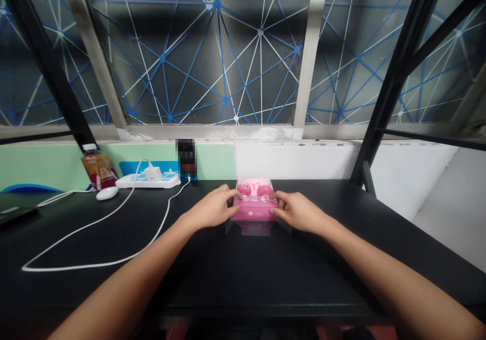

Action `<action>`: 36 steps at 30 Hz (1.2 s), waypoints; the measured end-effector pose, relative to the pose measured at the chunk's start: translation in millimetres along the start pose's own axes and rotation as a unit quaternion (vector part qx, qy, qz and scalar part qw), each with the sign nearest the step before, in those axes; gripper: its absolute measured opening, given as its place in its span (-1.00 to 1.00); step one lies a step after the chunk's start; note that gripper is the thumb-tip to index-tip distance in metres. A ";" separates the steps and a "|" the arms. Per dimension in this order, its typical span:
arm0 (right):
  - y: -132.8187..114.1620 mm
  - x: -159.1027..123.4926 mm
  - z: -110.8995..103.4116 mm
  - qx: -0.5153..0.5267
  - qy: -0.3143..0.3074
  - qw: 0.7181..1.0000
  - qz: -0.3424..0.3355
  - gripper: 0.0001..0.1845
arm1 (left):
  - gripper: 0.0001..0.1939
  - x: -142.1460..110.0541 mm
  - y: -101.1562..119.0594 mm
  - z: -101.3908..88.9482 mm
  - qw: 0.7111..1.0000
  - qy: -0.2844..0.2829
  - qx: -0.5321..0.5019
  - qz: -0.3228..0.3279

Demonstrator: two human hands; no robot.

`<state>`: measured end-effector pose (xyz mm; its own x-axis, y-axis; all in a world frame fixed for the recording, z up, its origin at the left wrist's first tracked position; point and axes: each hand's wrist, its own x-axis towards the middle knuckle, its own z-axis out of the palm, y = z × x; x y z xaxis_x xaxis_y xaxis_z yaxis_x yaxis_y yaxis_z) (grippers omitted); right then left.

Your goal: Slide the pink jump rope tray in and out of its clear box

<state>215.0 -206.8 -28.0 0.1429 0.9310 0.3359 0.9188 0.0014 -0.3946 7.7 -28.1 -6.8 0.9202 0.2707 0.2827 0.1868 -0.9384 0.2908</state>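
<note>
A pink box [255,212] with a clear upper part rests on the black table, close to the wall. Pink items, whose kind I cannot make out, show through its top. My left hand [216,205] grips the box's left side, thumb low on the front and fingers on the upper edge. On the opposite side, my right hand [298,211] holds it the same way. Both hands are closed on the box, which sits between them and casts a reflection on the tabletop.
White cable [91,265] loops across the left of the black table [243,279]. Behind it stand a power strip [159,182] with a charger [153,173], a drink bottle [99,167] and a white mouse [107,193]. Black frame posts rise on both sides before the window.
</note>
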 end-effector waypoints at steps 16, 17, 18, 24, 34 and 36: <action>-3.0 -0.5 3.5 -0.081 0.061 0.989 -0.104 -0.74 | -0.69 2.0 0.9 7.0 0.999 0.040 0.009 0.027; -5.0 -0.7 3.6 -0.073 0.055 0.988 -0.122 -0.77 | -0.68 1.9 0.3 7.5 0.999 0.039 -0.003 0.037; -6.7 -1.0 3.5 -0.071 0.046 0.987 -0.138 -0.80 | -0.67 2.1 -0.8 8.4 0.998 0.035 -0.019 0.047; -9.3 -6.7 -0.1 -0.078 -0.024 0.985 -0.153 -0.77 | -0.68 6.1 -7.7 17.4 0.996 0.037 -0.066 0.036; -7.9 -3.8 0.6 -0.061 0.044 0.990 -0.121 -0.78 | -0.71 2.8 2.1 4.5 0.995 0.002 -0.071 0.068; -3.5 -3.1 3.7 -0.043 0.057 0.991 -0.114 -0.62 | -0.69 2.3 3.8 3.7 0.995 0.004 -0.069 0.073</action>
<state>210.0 -208.3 -30.8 -0.0368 0.8626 0.5045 0.9591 0.1723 -0.2246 11.8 -31.9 -8.4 0.9314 0.1359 0.3376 0.0018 -0.9293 0.3693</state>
